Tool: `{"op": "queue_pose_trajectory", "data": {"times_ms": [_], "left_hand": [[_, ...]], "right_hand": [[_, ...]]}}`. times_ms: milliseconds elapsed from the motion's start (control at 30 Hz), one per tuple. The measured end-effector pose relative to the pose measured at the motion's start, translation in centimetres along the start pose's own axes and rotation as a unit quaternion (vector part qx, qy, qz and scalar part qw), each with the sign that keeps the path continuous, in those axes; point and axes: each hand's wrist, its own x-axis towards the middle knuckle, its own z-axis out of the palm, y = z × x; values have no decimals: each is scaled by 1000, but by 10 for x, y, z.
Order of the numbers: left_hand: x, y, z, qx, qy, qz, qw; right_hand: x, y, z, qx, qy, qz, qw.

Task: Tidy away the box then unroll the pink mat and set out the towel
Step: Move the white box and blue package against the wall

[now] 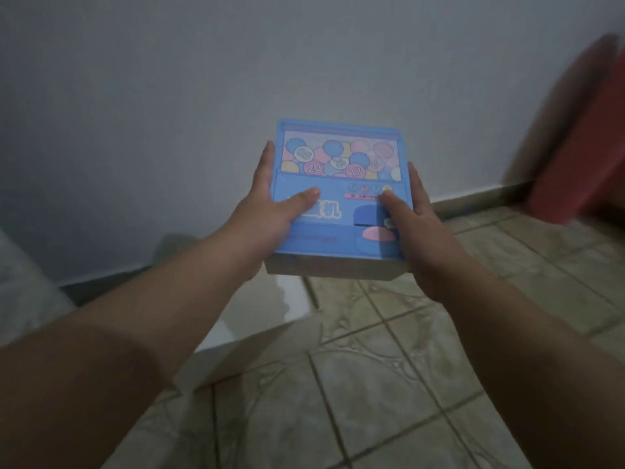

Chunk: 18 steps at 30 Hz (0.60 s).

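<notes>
A blue box [338, 170], printed with coloured numbered balls like a toy vending machine, hangs in the air in front of a pale wall. My left hand [274, 204] grips its left side, thumb lying on the lid and fingers along the edge. My right hand [411, 225] grips the right side the same way, thumb on the lid. Both arms reach forward from the bottom corners. A blurred pinkish-red shape [575, 143] stands at the right against the wall; I cannot tell whether it is the mat. No towel is in view.
A white low block or surface [257, 326] sits on the floor below the box, by the wall. Beige patterned tiles [389, 384] cover the floor to the right. A pale object [23, 292] fills the left edge. A dark skirting runs along the wall base.
</notes>
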Motion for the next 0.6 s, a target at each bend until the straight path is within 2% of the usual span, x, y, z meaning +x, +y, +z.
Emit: {"op": "queue_pose_trajectory", "data": {"times_ms": [133, 267, 433, 600], "left_hand": [[3, -36, -74, -9, 79, -44, 996], [-2, -78, -111, -35, 120, -94, 988], [-7, -128, -126, -24, 148, -123, 981], [-1, -161, -118, 5, 160, -145, 976]], "right_hand": [[21, 26, 83, 5, -90, 37, 995], [33, 57, 135, -23, -150, 72, 986], [33, 100, 158, -31, -211, 120, 970], [39, 125, 157, -68, -217, 119, 967]]}}
